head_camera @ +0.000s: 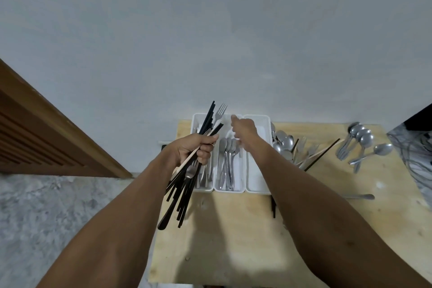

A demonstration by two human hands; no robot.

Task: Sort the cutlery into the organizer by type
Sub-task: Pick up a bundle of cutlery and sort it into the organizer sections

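A white three-slot organizer (257, 188) stands at the back of a small wooden table (229, 236). My left hand (195, 147) is closed around a bundle of black chopsticks (184, 196), pale wooden chopsticks and a fork (219, 112), held over the left slot. My right hand (244, 130) hovers over the middle slot with its fingers apart and nothing in them. Several spoons (228, 161) lie in the middle slot. The left slot holds some cutlery, mostly hidden by my hand. The right slot looks empty.
Right of the organizer lies a mixed pile of spoons, forks and chopsticks (297, 149). A group of spoons (361, 140) sits at the far right, and one utensil (360, 196) lies near that edge. A wall stands behind, a wooden door (46, 138) to the left.
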